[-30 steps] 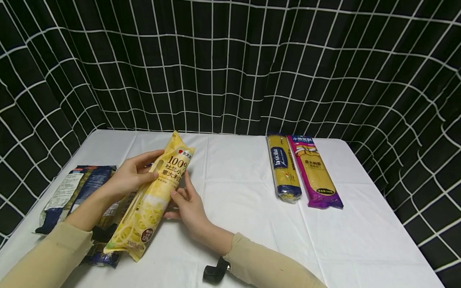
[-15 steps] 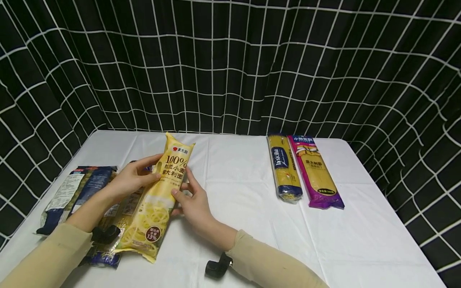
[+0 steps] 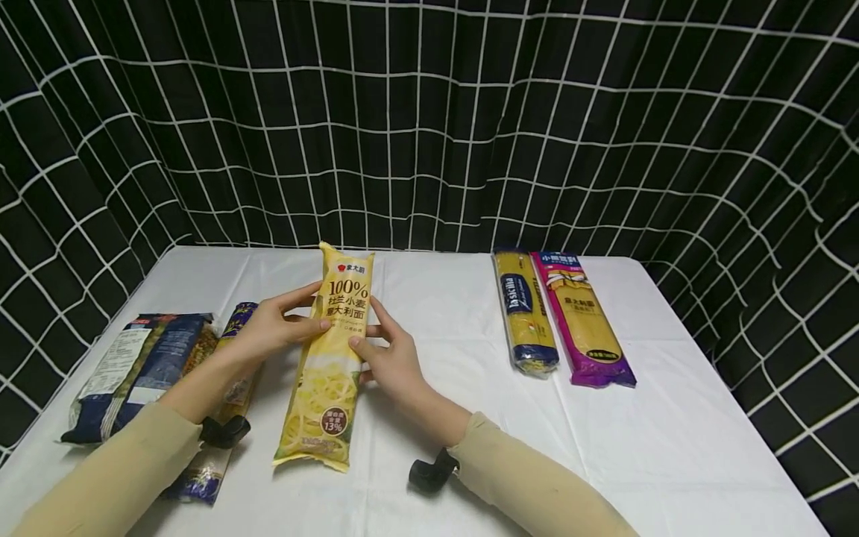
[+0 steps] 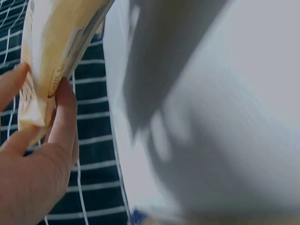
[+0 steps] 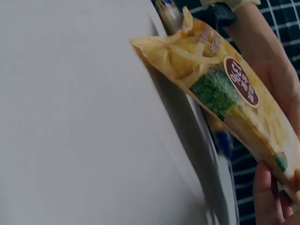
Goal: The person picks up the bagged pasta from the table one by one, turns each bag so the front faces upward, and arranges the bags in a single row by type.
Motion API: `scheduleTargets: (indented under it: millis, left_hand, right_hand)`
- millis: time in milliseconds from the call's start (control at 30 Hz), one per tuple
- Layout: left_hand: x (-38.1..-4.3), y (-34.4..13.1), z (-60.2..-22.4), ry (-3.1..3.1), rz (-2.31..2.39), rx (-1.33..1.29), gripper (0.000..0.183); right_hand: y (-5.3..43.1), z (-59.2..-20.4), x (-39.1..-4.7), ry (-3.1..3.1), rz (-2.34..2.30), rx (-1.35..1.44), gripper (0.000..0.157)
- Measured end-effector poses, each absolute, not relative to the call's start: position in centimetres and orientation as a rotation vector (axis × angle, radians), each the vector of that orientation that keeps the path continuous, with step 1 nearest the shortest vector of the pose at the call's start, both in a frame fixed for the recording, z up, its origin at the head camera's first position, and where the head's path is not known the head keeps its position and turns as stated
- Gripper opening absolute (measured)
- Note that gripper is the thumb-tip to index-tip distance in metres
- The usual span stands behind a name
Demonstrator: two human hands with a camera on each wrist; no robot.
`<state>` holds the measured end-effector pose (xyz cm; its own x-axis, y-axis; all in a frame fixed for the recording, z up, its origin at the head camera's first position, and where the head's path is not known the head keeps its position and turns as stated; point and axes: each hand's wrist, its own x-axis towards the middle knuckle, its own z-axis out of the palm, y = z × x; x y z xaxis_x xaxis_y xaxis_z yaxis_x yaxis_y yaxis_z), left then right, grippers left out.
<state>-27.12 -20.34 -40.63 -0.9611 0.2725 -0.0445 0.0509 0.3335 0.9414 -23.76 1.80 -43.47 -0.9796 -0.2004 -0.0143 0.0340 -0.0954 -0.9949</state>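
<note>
Both hands hold a long yellow spaghetti packet (image 3: 325,380) left of the table's middle, its printed front facing up toward the head camera. My left hand (image 3: 278,324) grips its left edge, thumb on the front and fingers behind. On the opposite edge my right hand (image 3: 396,358) pinches it, thumb in front. The left wrist view shows the packet (image 4: 61,47) above the white cloth, its shadow falling there. In the right wrist view the packet's lower end (image 5: 206,70) points away from the right fingers (image 5: 266,187).
At left lie a dark blue pasta bag (image 3: 144,365) and a slimmer blue-and-yellow packet (image 3: 231,395), partly under the left forearm. Far right, a blue-and-yellow spaghetti packet (image 3: 526,313) lies beside a purple one (image 3: 584,321). A black grid-patterned curtain (image 3: 429,134) stands behind the white-covered table (image 3: 463,418).
Both hands have carried the yellow spaghetti packet to the right and turned it nearer upright in the head view. More of the packets at left now shows.
</note>
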Motion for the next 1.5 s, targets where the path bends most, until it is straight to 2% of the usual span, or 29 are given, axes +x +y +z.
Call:
scheduleTargets:
  millis: [300,500,933,1167,1500]
  left_hand:
    - [-29.7,-13.6,-40.9,2.288,1.962,0.18,0.078]
    - [-31.4,-9.2,-41.1,2.223,2.058,0.095,0.074]
    - [-35.9,-0.9,-41.9,2.338,2.039,0.111,0.067]
    - [-37.6,1.6,-42.7,2.419,1.969,0.127,0.064]
    - [-38.7,2.8,-43.9,2.352,1.843,0.19,0.079]
  right_hand:
    - [7.4,-42.6,-26.4,2.244,-2.108,-0.081,0.061]
    - [11.1,-42.5,-28.1,2.372,-2.023,-0.01,0.056]
    - [17.9,-41.8,-31.5,2.557,-1.913,0.078,0.053]
    - [19.8,-42.2,-33.5,2.685,-1.792,0.154,0.045]
    - [20.8,-43.1,-34.6,2.966,-1.409,0.101,0.041]
